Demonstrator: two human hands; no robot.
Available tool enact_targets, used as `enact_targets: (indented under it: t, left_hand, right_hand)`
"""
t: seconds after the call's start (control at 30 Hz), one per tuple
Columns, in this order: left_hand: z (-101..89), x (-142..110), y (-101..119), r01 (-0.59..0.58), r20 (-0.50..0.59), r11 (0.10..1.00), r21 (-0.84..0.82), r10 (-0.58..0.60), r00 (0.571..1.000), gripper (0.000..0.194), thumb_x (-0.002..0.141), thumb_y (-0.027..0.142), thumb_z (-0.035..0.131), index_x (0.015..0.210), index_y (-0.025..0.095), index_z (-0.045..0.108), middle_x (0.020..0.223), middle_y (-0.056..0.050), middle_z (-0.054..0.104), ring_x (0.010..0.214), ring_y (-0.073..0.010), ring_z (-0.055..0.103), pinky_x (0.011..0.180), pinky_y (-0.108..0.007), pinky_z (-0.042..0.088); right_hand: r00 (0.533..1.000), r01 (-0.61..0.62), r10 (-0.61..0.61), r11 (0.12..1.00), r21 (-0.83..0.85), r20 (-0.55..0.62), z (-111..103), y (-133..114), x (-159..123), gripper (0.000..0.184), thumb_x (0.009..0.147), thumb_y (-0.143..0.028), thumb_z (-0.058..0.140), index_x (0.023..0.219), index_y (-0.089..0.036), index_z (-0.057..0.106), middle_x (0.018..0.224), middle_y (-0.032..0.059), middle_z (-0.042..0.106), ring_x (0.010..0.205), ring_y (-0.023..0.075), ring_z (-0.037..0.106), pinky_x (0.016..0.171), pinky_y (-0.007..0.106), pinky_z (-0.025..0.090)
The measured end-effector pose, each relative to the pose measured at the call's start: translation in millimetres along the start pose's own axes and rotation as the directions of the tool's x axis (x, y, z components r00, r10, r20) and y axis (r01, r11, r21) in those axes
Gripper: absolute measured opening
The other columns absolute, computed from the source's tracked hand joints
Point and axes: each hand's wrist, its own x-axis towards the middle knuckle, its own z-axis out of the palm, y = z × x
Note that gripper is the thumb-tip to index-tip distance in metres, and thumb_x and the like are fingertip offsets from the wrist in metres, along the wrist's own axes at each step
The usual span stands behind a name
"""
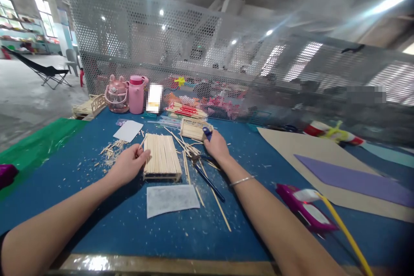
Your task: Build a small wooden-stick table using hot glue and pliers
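Closest to the camera, the pale worn edge of the blue table (pixel 97 224) runs across the bottom, and both bare forearms stretch out from it over the blue mat. A white sheet of paper (pixel 171 199) lies between the arms, just in front of a flat panel of wooden sticks (pixel 162 156) glued side by side. The left hand (pixel 127 164) rests against that panel's left edge, fingers curled, pinching a single thin stick (pixel 142 141) that pokes up past the thumb. The right hand (pixel 217 146), with a thin bracelet at the wrist, reaches further out and is closed around a blue-handled tool (pixel 207 132); I cannot tell what kind it is. Just beyond it sits a smaller stick assembly (pixel 193 129). Loose sticks and wood shavings (pixel 111 151) litter the mat, and a dark blue pen (pixel 209 182) lies below the right hand. Two pink bottles (pixel 127 92) stand by the mesh screen (pixel 194 51) at the back.
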Motion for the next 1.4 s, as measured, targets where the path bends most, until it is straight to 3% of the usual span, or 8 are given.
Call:
enact_targets:
  t: [0.23, 0.37, 0.63, 0.7, 0.77, 0.8, 0.93, 1.4]
  left_hand:
    - [4.5, 1, -6, 0.024, 0.057, 0.995, -0.098, -0.019, 0.998, 0.034, 0.077, 0.047, 0.046, 0.062, 0.022, 0.029, 0.048, 0.008, 0.038, 0.046, -0.0102, 0.037, 0.048, -0.024, 0.028]
    - [5.3, 1, -6, 0.075, 0.086, 0.980, -0.185, -0.060, 0.995, 0.031, 0.075, 0.044, 0.047, 0.062, 0.022, 0.030, 0.047, 0.008, 0.040, 0.045, -0.0106, 0.040, 0.047, -0.024, 0.031]
    - [3.7, 0, -5, 0.089, 0.090, 0.978, -0.187, -0.073, 0.993, 0.029, 0.073, 0.042, 0.050, 0.062, 0.022, 0.032, 0.047, 0.007, 0.041, 0.045, -0.0101, 0.040, 0.047, -0.024, 0.031]
    - [3.5, 1, -4, 0.083, 0.082, 0.979, -0.184, -0.068, 0.994, 0.029, 0.072, 0.042, 0.050, 0.062, 0.022, 0.032, 0.047, 0.007, 0.042, 0.045, -0.0101, 0.040, 0.046, -0.023, 0.031]
    - [3.4, 1, -4, 0.077, 0.077, 0.980, -0.185, -0.063, 0.995, 0.029, 0.072, 0.041, 0.050, 0.061, 0.022, 0.032, 0.047, 0.007, 0.042, 0.044, -0.0104, 0.041, 0.046, -0.023, 0.031]
    - [3.3, 1, -4, 0.075, 0.074, 0.980, -0.186, -0.062, 0.995, 0.028, 0.072, 0.041, 0.050, 0.061, 0.022, 0.033, 0.046, 0.007, 0.043, 0.044, -0.0105, 0.042, 0.046, -0.023, 0.032]
    - [3.0, 1, -2, 0.083, 0.076, 0.978, -0.191, -0.070, 0.995, 0.026, 0.072, 0.040, 0.050, 0.061, 0.022, 0.034, 0.046, 0.006, 0.045, 0.044, -0.0107, 0.043, 0.046, -0.023, 0.032]
    - [0.7, 3, -3, 0.052, 0.066, 0.993, -0.106, -0.045, 0.997, 0.024, 0.074, 0.038, 0.048, 0.061, 0.022, 0.035, 0.047, 0.004, 0.051, 0.046, -0.0114, 0.046, 0.049, -0.025, 0.031]
  right_hand:
    - [0.974, -0.079, 0.126, 0.968, 0.238, -0.190, -12, 6, 3, 0.037, 0.085, -0.030, 0.037, 0.110, -0.005, 0.050, 0.094, 0.0167, 0.063, 0.069, 0.0198, 0.062, 0.067, 0.030, 0.046]
    - [0.902, 0.142, 0.029, 0.922, 0.360, -0.431, -39, 6, -10, 0.041, 0.083, -0.042, 0.039, 0.103, -0.010, 0.056, 0.101, 0.0160, 0.060, 0.082, 0.0239, 0.060, 0.074, 0.036, 0.046]
    - [0.784, 0.169, -0.142, 0.986, -0.013, -0.605, -121, 29, -34, 0.043, 0.080, -0.038, 0.046, 0.116, -0.015, 0.051, 0.105, 0.0168, 0.059, 0.093, 0.0308, 0.057, 0.079, 0.044, 0.042]
    - [0.825, 0.134, -0.061, 0.987, 0.089, -0.562, -133, 21, -46, 0.039, 0.079, -0.043, 0.047, 0.102, -0.014, 0.057, 0.083, 0.0129, 0.062, 0.077, 0.0275, 0.059, 0.070, 0.041, 0.044]
    - [0.968, 0.167, -0.088, 0.925, 0.342, -0.235, -138, 6, -63, 0.038, 0.082, -0.049, 0.041, 0.087, -0.016, 0.060, 0.061, 0.0051, 0.056, 0.057, 0.0192, 0.054, 0.057, 0.033, 0.043]
    - [0.985, 0.171, -0.161, 0.868, 0.467, -0.062, -139, -3, -73, 0.040, 0.082, -0.051, 0.039, 0.084, -0.016, 0.059, 0.057, 0.0026, 0.053, 0.051, 0.0161, 0.050, 0.052, 0.030, 0.041]
    - [0.845, 0.172, -0.416, 0.806, 0.567, 0.336, -130, -39, -111, 0.038, 0.080, -0.051, 0.047, 0.073, -0.016, 0.059, 0.051, -0.0002, 0.050, 0.046, 0.0118, 0.045, 0.046, 0.025, 0.037]
    - [0.736, 0.467, -0.609, 0.773, 0.430, 0.296, -99, -77, -135, 0.037, 0.088, -0.041, 0.039, 0.059, -0.020, 0.047, 0.066, 0.0025, 0.052, 0.065, 0.0154, 0.050, 0.061, 0.027, 0.042]
